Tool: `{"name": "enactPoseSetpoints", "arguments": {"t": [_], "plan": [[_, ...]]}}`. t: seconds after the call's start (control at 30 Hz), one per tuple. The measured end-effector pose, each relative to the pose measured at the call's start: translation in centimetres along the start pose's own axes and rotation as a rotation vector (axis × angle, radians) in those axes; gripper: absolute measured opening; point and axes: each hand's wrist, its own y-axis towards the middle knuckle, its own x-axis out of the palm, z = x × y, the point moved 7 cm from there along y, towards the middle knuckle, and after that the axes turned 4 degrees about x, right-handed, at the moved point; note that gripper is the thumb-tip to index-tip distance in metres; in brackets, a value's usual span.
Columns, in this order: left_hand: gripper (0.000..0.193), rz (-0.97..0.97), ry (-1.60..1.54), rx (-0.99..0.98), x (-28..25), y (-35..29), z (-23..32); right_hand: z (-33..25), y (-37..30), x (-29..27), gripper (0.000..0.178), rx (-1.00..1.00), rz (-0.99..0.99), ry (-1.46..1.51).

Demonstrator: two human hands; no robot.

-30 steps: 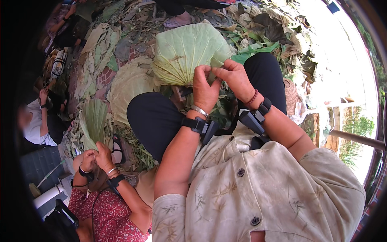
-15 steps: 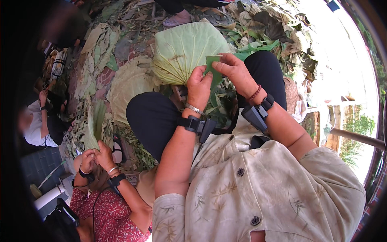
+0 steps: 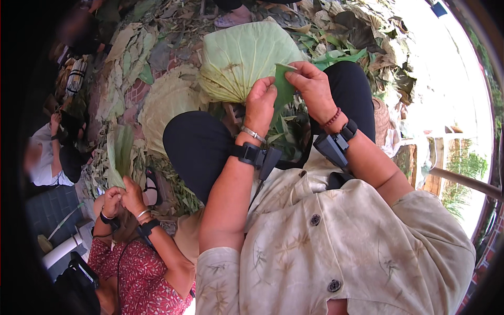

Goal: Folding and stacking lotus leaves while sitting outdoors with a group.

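Observation:
A green leaf piece [image 3: 284,90] hangs between my two hands, above my knees. My left hand [image 3: 261,103] pinches its left edge near the top. At its upper right edge, my right hand [image 3: 314,89] grips it between thumb and fingers. Just beyond my hands lies a large pale green leaf [image 3: 244,58] with veins fanning out from its near side. Its near right part is hidden behind my hands and the leaf piece.
Dry and green leaves [image 3: 362,37] cover the ground ahead. A wide dried leaf [image 3: 168,107] lies left of my knee. At lower left a co-worker in a red patterned top [image 3: 147,273] holds a folded leaf [image 3: 121,152]. Another person in white [image 3: 44,152] sits farther left.
My hands and the leaf piece have shifted slightly; more of the green piece now shows between my hands. The co-worker's hands have moved slightly downward in view.

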Motion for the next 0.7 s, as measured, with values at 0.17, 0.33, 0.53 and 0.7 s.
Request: {"name": "enactPoseSetpoints", "arguments": {"t": [0.17,0.33,0.53,0.7], "plan": [[0.02,-0.037,0.216,0.036,0.3,0.3,0.5,-0.5,-0.2,0.4,0.015,-0.016,-0.035,-0.029],[0.015,-0.003,0.32,0.023,0.2,-0.1,0.6,0.0,-0.1,0.6,0.017,0.122,-0.147,-0.206],[0.022,-0.069,0.739,0.002,-0.5,0.1,-0.5,-0.2,-0.2,1.0,0.011,-0.024,-0.152,-0.417],[0.018,-0.016,0.681,0.199,0.1,-0.3,0.8,1.8,-0.1,0.1,0.01,0.294,-0.061,0.075]]}}
